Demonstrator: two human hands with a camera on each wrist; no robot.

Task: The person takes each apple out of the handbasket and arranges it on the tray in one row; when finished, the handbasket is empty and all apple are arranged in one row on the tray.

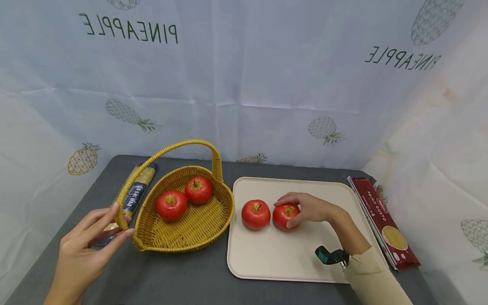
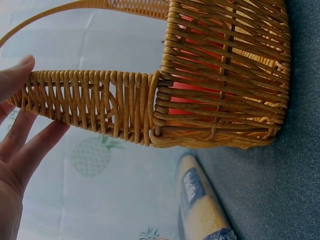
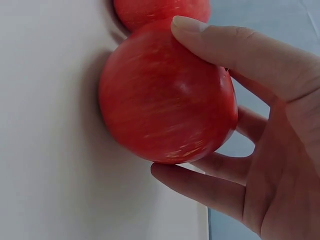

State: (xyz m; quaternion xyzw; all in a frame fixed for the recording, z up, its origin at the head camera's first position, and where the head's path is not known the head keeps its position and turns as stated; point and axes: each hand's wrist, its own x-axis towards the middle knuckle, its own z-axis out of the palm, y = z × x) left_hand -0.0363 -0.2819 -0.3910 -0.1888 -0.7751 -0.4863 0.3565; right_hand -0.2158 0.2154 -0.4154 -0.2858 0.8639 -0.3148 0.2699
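Nearest me, the left hand (image 1: pixel 85 243) pinches the basket's handle (image 1: pixel 187 143) low on its left side, thumb opposite fingers. The right hand (image 1: pixel 306 207), below a beige sleeve (image 1: pixel 375 275) and a black band (image 1: pixel 331 256), curves thumb and fingers round the right apple (image 1: pixel 280 216), gripping it on the tray (image 1: pixel 274 262). The left apple (image 1: pixel 256 214) sits just beside it, between it and the basket (image 1: pixel 190 237). The basket stands close by the tray on the grey table (image 1: pixel 183 281), its handle arching above the rim; a front apple (image 1: pixel 171 206) and a back apple (image 1: pixel 198 190) lie inside. Handle and fingers partly hide a yellow packet (image 1: pixel 142 180) to the left; a red packet (image 1: pixel 381 220) lies along the tray's right side. Behind everything hangs a pineapple-print cloth (image 1: pixel 267 51).
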